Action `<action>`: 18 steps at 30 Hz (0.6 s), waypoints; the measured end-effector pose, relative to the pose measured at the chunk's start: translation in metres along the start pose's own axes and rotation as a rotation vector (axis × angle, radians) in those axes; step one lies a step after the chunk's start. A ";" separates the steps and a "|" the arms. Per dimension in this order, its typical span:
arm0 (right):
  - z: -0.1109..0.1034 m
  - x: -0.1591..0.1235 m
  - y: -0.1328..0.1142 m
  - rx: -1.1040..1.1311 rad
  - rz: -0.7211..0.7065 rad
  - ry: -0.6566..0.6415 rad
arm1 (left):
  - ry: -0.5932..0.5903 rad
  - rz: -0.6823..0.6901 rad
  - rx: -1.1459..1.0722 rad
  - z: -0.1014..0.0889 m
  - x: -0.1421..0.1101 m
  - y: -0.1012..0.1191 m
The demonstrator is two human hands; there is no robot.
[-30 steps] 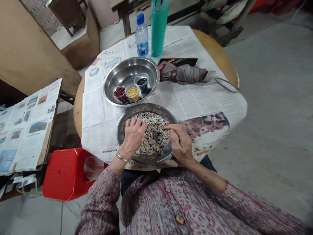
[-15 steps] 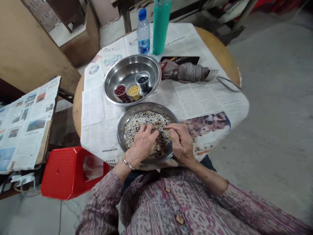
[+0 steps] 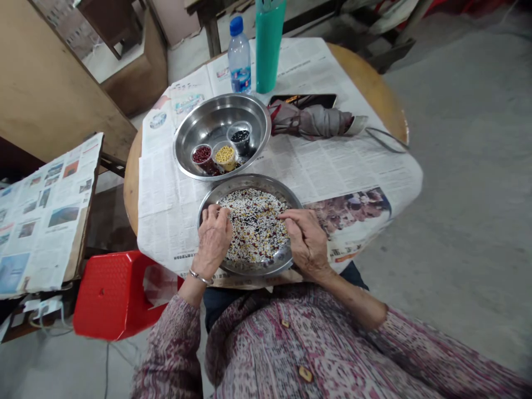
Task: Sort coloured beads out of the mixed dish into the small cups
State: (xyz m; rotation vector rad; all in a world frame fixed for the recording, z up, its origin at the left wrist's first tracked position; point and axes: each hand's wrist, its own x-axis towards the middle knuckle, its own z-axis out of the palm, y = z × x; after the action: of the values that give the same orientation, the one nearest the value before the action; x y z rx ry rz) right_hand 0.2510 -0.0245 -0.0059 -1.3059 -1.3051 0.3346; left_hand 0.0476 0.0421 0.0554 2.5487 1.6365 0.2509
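Both hands are down on the mixed grains [image 3: 254, 226] in a steel plate [image 3: 249, 181], near side of the round table [image 3: 132, 183]. Left hand [image 3: 214, 238] has its fingers curled, right hand [image 3: 306, 244] has its fingers half open with the tips on the grains; can't tell if either's pinching any.

Soft, even light is falling over the scene, and faint shadows are gathering beneath the steel basin [image 3: 249, 108], whose polished wall is catching a pale glare. Wide-angle distortion is bending the floor [image 3: 457, 166] and sleeve [image 3: 166, 349] near the frame edges, while the mixed grains [image 3: 253, 227] are showing fairly sharply.
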 end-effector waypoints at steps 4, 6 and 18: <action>0.000 0.001 0.000 -0.011 -0.004 0.000 | -0.001 0.025 -0.012 0.007 0.013 0.015; 0.001 0.001 0.000 -0.014 -0.007 0.000 | -0.043 0.052 -0.042 0.010 0.022 0.026; 0.000 0.000 -0.001 0.003 -0.005 -0.009 | -0.029 0.181 -0.193 0.006 0.016 0.035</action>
State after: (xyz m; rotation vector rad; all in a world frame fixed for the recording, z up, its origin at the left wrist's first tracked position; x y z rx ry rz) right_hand 0.2504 -0.0245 -0.0048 -1.3002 -1.3146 0.3389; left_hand 0.0866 0.0415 0.0572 2.5397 1.3021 0.3666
